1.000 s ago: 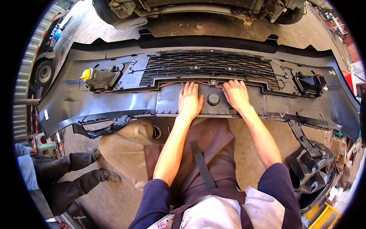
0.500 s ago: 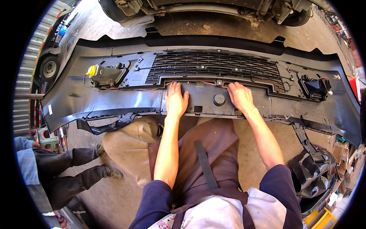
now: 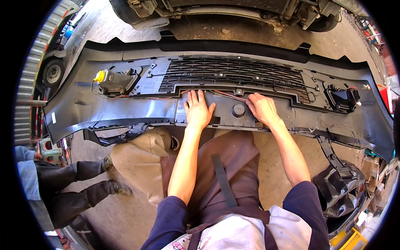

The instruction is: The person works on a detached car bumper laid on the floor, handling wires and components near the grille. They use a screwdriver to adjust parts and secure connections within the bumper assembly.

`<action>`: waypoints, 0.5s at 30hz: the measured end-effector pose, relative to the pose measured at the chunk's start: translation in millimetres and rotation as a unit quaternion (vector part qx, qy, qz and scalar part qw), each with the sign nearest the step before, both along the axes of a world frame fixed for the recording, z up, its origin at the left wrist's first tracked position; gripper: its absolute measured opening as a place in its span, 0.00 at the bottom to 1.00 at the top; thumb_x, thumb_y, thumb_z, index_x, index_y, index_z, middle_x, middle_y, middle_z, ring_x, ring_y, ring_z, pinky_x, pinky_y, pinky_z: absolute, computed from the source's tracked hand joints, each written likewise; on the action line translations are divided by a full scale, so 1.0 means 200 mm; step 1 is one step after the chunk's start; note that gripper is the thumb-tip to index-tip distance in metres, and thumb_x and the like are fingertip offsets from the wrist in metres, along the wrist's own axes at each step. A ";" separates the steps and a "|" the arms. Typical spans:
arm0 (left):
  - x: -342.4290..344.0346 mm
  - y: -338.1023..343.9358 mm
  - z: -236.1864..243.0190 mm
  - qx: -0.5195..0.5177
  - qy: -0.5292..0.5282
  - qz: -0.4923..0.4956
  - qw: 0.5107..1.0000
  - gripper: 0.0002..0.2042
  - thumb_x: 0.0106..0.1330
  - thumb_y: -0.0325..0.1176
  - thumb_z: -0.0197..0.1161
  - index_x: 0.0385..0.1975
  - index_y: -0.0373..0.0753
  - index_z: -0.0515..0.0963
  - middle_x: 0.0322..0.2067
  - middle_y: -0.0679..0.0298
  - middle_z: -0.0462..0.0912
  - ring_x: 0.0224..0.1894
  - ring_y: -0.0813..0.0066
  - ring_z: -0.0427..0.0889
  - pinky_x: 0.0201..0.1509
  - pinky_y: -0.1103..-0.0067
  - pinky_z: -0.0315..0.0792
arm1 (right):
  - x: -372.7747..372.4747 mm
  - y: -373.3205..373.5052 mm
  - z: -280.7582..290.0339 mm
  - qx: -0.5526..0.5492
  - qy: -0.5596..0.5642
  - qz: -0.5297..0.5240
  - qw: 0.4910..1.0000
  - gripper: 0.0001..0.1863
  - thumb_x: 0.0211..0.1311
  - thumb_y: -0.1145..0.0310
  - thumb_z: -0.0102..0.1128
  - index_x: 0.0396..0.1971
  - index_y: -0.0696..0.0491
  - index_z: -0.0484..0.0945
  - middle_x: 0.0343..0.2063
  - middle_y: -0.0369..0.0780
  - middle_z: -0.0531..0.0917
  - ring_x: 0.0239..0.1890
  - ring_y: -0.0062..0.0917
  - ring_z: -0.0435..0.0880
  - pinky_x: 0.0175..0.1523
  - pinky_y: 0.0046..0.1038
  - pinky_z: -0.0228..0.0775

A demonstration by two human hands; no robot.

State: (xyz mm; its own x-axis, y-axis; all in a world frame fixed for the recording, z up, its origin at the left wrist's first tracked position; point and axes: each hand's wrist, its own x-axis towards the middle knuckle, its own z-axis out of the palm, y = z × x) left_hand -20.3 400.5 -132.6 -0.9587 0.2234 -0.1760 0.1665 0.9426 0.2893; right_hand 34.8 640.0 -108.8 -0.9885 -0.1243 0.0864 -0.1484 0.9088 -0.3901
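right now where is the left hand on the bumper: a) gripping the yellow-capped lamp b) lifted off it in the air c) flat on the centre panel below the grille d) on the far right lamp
c: the left hand lies flat, fingers spread, on the bumper centre panel just below the grille, apart from the yellow-capped lamp.

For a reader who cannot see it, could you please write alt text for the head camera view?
A person's left hand and right hand press flat on the inner side of a dark car bumper lying on the ground, either side of a round black cap. A red wire runs below the mesh grille; another person's legs show at left.
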 end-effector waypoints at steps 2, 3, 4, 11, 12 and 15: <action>0.00 0.00 -0.01 0.000 0.017 0.003 1.000 0.37 0.63 0.50 0.57 0.66 0.34 0.53 0.67 0.43 0.52 0.71 0.50 0.48 0.70 0.56 0.47 | 0.00 0.00 0.00 0.001 0.008 0.012 1.000 0.08 0.58 0.67 0.57 0.28 0.56 0.73 0.27 0.45 0.77 0.33 0.42 0.79 0.37 0.40 0.72; 0.00 0.00 -0.02 0.005 0.018 0.004 1.000 0.37 0.63 0.49 0.57 0.66 0.34 0.54 0.67 0.43 0.53 0.71 0.50 0.48 0.69 0.56 0.47 | 0.00 0.00 0.00 0.004 0.013 0.016 1.000 0.07 0.58 0.67 0.57 0.28 0.55 0.73 0.27 0.44 0.77 0.33 0.41 0.79 0.37 0.40 0.72; 0.00 0.00 -0.02 0.011 0.018 0.006 1.000 0.36 0.63 0.49 0.57 0.66 0.35 0.55 0.66 0.43 0.53 0.71 0.50 0.48 0.69 0.56 0.47 | -0.01 0.00 0.00 0.008 0.018 0.020 1.000 0.07 0.58 0.67 0.57 0.28 0.55 0.73 0.27 0.44 0.77 0.33 0.41 0.79 0.37 0.40 0.72; 0.01 -0.02 0.00 0.031 0.029 0.001 0.999 0.31 0.63 0.45 0.57 0.63 0.37 0.61 0.66 0.44 0.55 0.70 0.51 0.50 0.69 0.56 0.48 | -0.01 -0.01 0.03 0.001 0.027 -0.014 1.000 0.07 0.59 0.66 0.57 0.28 0.54 0.74 0.26 0.43 0.77 0.33 0.41 0.79 0.36 0.40 0.72; 0.01 -0.01 0.00 0.032 0.029 0.002 0.999 0.30 0.63 0.44 0.57 0.63 0.37 0.61 0.66 0.45 0.56 0.70 0.51 0.51 0.69 0.56 0.49 | -0.01 0.00 0.01 0.002 0.028 -0.016 0.999 0.07 0.59 0.66 0.57 0.28 0.54 0.74 0.27 0.43 0.77 0.33 0.41 0.79 0.36 0.40 0.72; 0.03 -0.01 0.00 0.042 0.033 0.000 0.999 0.29 0.63 0.42 0.57 0.62 0.37 0.62 0.65 0.45 0.58 0.69 0.51 0.53 0.69 0.56 0.50 | 0.00 0.02 -0.04 -0.002 0.029 -0.023 0.999 0.07 0.59 0.66 0.58 0.28 0.54 0.74 0.27 0.43 0.77 0.33 0.41 0.79 0.36 0.40 0.72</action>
